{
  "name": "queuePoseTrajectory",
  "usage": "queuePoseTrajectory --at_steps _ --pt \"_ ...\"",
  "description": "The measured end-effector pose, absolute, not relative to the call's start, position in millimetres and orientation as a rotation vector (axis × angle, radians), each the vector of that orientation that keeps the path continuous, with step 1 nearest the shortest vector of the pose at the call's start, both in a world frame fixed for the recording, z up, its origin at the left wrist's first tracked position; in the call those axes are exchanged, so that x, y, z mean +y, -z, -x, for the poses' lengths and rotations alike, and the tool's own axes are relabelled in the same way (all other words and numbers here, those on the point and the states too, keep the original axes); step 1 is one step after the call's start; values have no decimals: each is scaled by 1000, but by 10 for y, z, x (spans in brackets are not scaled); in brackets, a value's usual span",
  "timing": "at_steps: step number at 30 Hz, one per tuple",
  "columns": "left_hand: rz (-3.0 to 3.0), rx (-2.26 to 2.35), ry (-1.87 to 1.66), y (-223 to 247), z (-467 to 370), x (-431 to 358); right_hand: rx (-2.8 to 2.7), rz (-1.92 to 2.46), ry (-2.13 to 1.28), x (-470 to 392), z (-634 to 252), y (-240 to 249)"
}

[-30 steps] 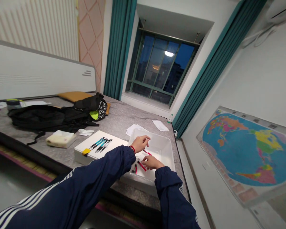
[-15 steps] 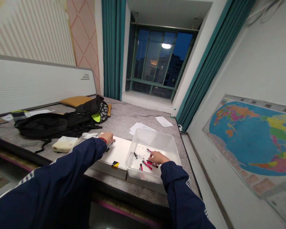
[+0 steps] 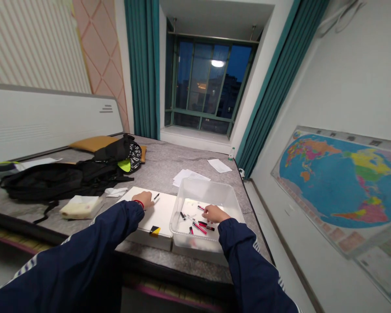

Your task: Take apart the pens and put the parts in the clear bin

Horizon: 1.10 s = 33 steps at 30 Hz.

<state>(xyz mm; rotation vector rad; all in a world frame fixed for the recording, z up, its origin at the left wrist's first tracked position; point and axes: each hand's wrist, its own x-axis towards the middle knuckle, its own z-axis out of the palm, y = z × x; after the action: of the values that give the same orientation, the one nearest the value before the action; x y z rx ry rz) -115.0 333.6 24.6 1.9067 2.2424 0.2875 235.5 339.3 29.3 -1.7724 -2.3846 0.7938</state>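
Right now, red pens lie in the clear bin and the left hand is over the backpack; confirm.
Wrong place for the left hand: the head view shows it over the white box. The red pens lie in the clear bin.

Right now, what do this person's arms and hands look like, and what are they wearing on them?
The left sleeve and right sleeve are long, loose and navy blue, with white stripes along them and gathered cuffs. The left hand and right hand are ungloved. A red band circles the left wrist; none shows at the right.
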Motion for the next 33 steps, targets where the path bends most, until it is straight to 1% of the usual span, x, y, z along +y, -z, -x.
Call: queuePoseTrajectory --at_steps 3,6,8,10,12,14,18,20,25,29,33 --pt "-1925 2266 -256 -587 1014 3420 -2379 1714 -665 3455 -2367 -256" --pt "-2048 2159 -542 -1021 659 3425 -2359 1649 -560 3505 -2364 -240" --pt "-2180 1920 -775 -1242 307 3394 -2316 1609 -522 3521 -2358 -246" --pt "-2168 1671 -951 -1320 -79 3369 -2233 1574 -520 3526 -2356 -266" --pt "-2092 1431 -987 -1227 -430 3373 -2109 1557 -509 3526 -2364 -295" --pt "-1991 1305 -949 -998 -697 3410 -1981 1577 -438 3528 -2387 -321" --pt "-2083 1441 -1101 -468 -952 3493 -1858 1759 -220 3540 -2450 -337" --pt "-2141 1504 -1065 -324 -980 3501 -1868 1839 -182 3540 -2466 -333" --pt "-2201 1642 -892 -351 -950 3472 -1825 1871 -132 3495 -2465 -352" --pt "-2200 1659 -835 -433 -922 3459 -1845 1719 -48 3446 -2551 -367" --pt "-2199 1644 -796 -448 -916 3440 -1915 1593 -149 3449 -2729 -345"
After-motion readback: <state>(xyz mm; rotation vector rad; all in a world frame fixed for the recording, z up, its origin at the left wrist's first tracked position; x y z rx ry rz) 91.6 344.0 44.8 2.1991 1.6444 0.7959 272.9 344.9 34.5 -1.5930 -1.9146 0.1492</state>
